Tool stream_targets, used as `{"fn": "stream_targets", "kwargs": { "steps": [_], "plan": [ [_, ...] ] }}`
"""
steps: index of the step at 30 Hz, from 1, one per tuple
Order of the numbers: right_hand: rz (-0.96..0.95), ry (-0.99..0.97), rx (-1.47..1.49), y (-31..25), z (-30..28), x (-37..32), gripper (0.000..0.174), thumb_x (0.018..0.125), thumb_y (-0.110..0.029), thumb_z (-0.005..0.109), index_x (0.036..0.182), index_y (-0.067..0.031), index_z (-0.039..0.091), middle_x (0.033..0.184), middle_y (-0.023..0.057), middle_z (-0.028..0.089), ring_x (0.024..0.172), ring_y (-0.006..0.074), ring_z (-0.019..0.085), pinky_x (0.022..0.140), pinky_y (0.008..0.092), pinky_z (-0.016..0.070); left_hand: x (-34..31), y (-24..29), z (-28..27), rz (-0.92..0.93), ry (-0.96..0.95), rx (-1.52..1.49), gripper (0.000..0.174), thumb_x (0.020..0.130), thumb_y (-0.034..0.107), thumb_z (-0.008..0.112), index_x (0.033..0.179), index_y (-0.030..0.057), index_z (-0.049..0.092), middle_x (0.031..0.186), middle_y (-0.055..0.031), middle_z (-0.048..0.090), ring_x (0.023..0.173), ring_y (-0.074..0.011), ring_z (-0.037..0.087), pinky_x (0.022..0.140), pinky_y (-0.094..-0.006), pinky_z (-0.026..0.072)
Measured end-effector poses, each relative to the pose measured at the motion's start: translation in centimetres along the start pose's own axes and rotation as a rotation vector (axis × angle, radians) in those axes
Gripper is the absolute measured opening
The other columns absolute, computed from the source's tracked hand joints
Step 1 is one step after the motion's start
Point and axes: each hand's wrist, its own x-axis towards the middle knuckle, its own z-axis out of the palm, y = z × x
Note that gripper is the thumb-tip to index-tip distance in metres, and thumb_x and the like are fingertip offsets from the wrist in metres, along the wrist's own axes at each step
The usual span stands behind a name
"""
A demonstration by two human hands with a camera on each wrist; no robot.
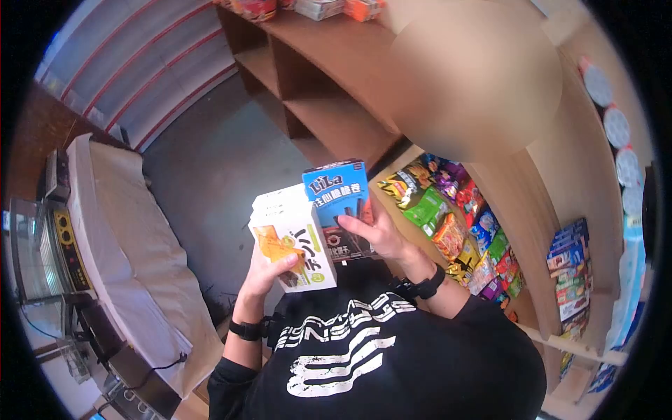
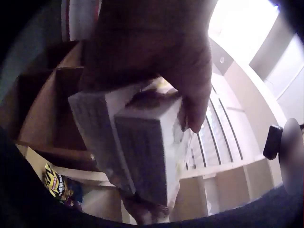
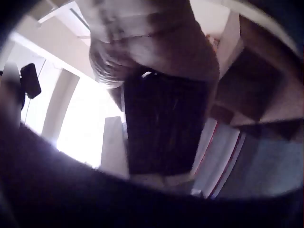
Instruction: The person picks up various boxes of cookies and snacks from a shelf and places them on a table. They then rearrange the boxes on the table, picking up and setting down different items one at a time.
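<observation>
My left hand (image 1: 262, 271) grips a small stack of white snack boxes (image 1: 313, 252) printed with a golden biscuit and green lettering. Its thumb lies across the front face. The left wrist view shows the ends of two of these white boxes (image 2: 140, 147) side by side under the palm. In my right hand (image 1: 381, 236) is a blue "LiLa" wafer roll box (image 1: 336, 183), its lower part dark brown, with the thumb on its front. The right wrist view shows a dark box face (image 3: 164, 126) below the palm. Both hands are close together before the chest, the white stack overlapping the blue box's edge.
Bright snack bags (image 1: 448, 234) fill a shelf bin at the right, with more packets (image 1: 570, 262) beyond. Brown shelving (image 1: 322, 105) stands ahead, packages on its top. On the left are a cloth-covered counter (image 1: 133, 259) and a glass-fronted appliance (image 1: 42, 245). Grey floor (image 1: 217, 154) lies between.
</observation>
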Motion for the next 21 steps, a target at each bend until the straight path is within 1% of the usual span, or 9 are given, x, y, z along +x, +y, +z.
{"fn": "stream_targets", "kwargs": {
  "steps": [3,8,10,11,13,14,15,18,21],
  "plan": [
    [0.118,-0.163,0.071,-0.5,-0.1,3.3,0.047,0.09,-0.018,0.07,0.127,-0.0002,0.048,0.116,0.0071,0.061,0.108,0.0132,0.057,0.096,0.0307,0.0458,0.1,-0.2,-1.8,-0.002,0.064,-0.031,0.081,0.073,0.032,0.082,0.135,-0.0011,0.041,0.118,-0.0094,0.059,0.108,-0.0174,0.059,0.093,-0.0324,0.0483],
    [0.199,-0.27,0.173,-1.6,-1.6,8.9,0.047,0.091,-0.019,0.068,0.129,-0.0009,0.047,0.119,0.0076,0.061,0.109,0.0139,0.058,0.096,0.0311,0.0466,1.5,-1.0,-3.6,0.034,0.145,-0.129,0.079,0.076,0.032,0.08,0.136,-0.0002,0.04,0.119,-0.0091,0.06,0.109,-0.0192,0.06,0.094,-0.0354,0.0493],
    [0.143,-0.381,-0.101,1.6,-2.3,10.5,0.057,0.087,-0.031,0.073,0.125,0.0006,0.045,0.115,0.0135,0.06,0.109,0.0193,0.058,0.095,0.0343,0.0463,2.3,-1.3,-4.1,-0.062,0.146,-0.079,0.077,0.079,0.031,0.078,0.138,0.0009,0.038,0.124,-0.01,0.058,0.113,-0.0206,0.059,0.096,-0.0364,0.0483],
    [0.074,-0.384,-0.275,2.1,-2.1,11.2,0.062,0.086,-0.036,0.075,0.124,0.0017,0.043,0.113,0.016,0.06,0.109,0.0216,0.058,0.095,0.0355,0.0458,3.1,-1.6,-4.4,-0.071,0.239,-0.1,0.076,0.081,0.032,0.077,0.139,0.0012,0.038,0.128,-0.0102,0.057,0.116,-0.0214,0.057,0.098,-0.0367,0.0467],
    [0.131,-0.465,-0.303,1.0,-2.5,14.0,0.072,0.082,-0.047,0.075,0.122,0.0038,0.041,0.114,0.0203,0.057,0.112,0.0264,0.057,0.097,0.0377,0.0433,4.5,0.1,-5.2,-0.13,0.206,-0.162,0.073,0.083,0.031,0.075,0.139,0.0014,0.039,0.128,-0.0095,0.056,0.117,-0.0213,0.056,0.1,-0.0365,0.0453],
    [0.155,-0.514,-0.308,0.0,-2.9,15.4,0.074,0.087,-0.052,0.066,0.122,0.0061,0.039,0.118,0.0226,0.055,0.116,0.0281,0.054,0.101,0.037,0.0399,5.5,0.9,-5.1,-0.138,0.205,-0.096,0.076,0.083,0.034,0.075,0.14,0.0012,0.038,0.129,-0.0103,0.056,0.117,-0.0225,0.057,0.099,-0.0373,0.0465],
    [0.147,-0.509,-0.304,-0.4,-3.6,16.7,0.074,0.087,-0.052,0.066,0.122,0.0061,0.039,0.118,0.0226,0.055,0.116,0.0281,0.054,0.101,0.037,0.0399,6.5,1.8,-4.7,-0.15,0.208,-0.035,0.078,0.082,0.038,0.074,0.141,0.001,0.037,0.129,-0.0111,0.057,0.117,-0.0238,0.058,0.098,-0.0381,0.0478],
    [0.231,-0.599,-0.208,-1.4,-5.6,19.2,0.075,0.093,-0.054,0.054,0.127,0.0095,0.033,0.125,0.0259,0.051,0.123,0.0316,0.05,0.107,0.0374,0.0349,9.3,3.3,-4.9,-0.227,0.151,-0.02,0.078,0.079,0.032,0.079,0.139,0.0018,0.04,0.127,-0.0105,0.058,0.117,-0.0231,0.058,0.098,-0.0383,0.0475],
    [0.185,-0.529,-0.2,-1.1,-7.6,20.3,0.076,0.093,-0.053,0.055,0.129,0.01,0.032,0.126,0.0266,0.05,0.125,0.0322,0.049,0.108,0.0379,0.0346,13.0,5.2,-5.1,-0.274,0.036,0.026,0.079,0.076,0.026,0.082,0.138,0.0022,0.041,0.127,-0.0097,0.059,0.116,-0.0221,0.058,0.098,-0.0375,0.0474]
  ]
}}
